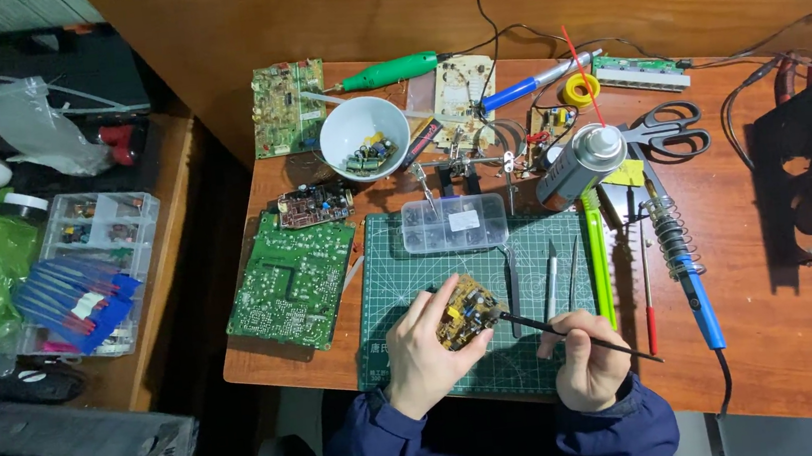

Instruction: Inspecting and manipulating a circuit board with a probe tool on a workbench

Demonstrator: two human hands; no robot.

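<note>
Brush pinched in right hand touches the small yellow board gripped by left hand; cleaning looks just started

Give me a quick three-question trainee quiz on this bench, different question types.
1. True or false: the left hand holds the small yellowish circuit board above the green cutting mat.
2. Multiple choice: the right hand holds a) the scissors b) a thin dark brush c) the blue-handled soldering iron.
3. Fill in: the white bowl of small parts stands beside the ____ rotary tool.

Key
1. True.
2. b: the thin dark brush, its tip at the board's edge.
3. Green.
</note>
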